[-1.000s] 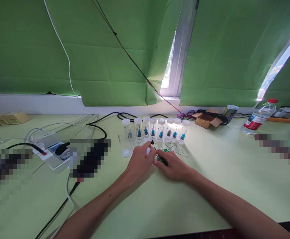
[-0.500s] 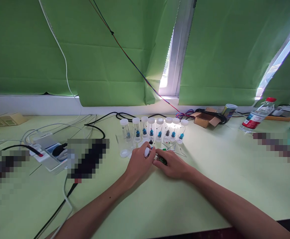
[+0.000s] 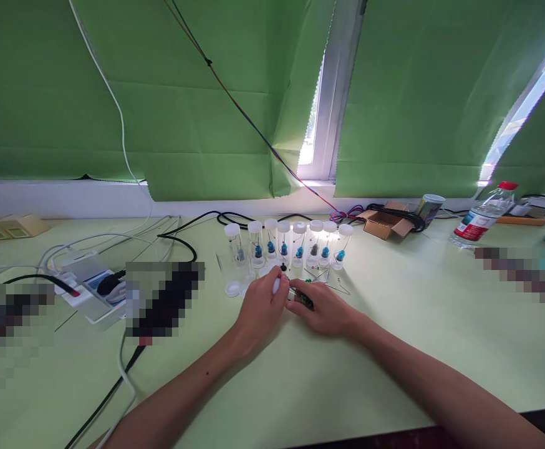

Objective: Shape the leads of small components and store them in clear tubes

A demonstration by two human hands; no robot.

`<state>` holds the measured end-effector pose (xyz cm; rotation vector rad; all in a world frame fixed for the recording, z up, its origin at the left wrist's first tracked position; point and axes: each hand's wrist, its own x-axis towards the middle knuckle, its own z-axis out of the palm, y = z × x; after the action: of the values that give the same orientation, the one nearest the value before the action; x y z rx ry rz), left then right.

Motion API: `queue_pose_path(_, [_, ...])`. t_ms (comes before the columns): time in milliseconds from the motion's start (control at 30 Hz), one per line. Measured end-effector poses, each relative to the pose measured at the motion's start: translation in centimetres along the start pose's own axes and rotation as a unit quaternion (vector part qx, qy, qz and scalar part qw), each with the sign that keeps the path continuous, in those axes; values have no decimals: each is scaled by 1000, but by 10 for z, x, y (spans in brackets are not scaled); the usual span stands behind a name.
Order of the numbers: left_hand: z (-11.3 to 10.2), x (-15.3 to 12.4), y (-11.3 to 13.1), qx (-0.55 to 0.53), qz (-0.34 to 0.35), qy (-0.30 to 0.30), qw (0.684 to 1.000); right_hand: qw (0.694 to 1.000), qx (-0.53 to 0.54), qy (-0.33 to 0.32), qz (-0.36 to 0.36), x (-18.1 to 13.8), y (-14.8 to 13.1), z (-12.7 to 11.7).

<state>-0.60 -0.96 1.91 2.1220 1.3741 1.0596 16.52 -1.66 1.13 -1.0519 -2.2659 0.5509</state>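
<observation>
My left hand (image 3: 262,304) is closed in a pinch around a small white piece (image 3: 276,285), mostly covered by the fingers. Close beside it, my right hand (image 3: 326,310) grips a slim tool with a dark green handle (image 3: 306,300); its tip is at the left fingertips, and its exact kind is too small to tell. Behind both hands, several clear vials (image 3: 299,240) with white caps stand upright in a row, most with a blue part and thin wire inside. A small black piece (image 3: 283,267) is just beyond the left fingers. Thin metal rods (image 3: 338,287) lie past the right hand.
A round white cap (image 3: 232,289) lies left of my hands, near clear empty tubes (image 3: 228,265). A white power strip (image 3: 97,296) with cables is at the left. Toward the back right are an open cardboard box (image 3: 387,223), a can (image 3: 429,211) and a plastic bottle (image 3: 481,218).
The white piece has turned slightly between my left fingers. Both hands otherwise keep nearly the same place, and the view has shifted a little.
</observation>
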Motion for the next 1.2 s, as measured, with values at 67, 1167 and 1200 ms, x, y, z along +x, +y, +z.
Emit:
queue_pose_path(67, [1,0,-1,16,6,5,1000,1000,0,0,0,0,0,0])
queue_pose_path(1167, [11,-8,4,17,59,86,994,999,20,35,-2,0,1,3])
queue_pose_path(1200, [12,-9,3,25,67,87,994,999,17,39,-3,0,2,3])
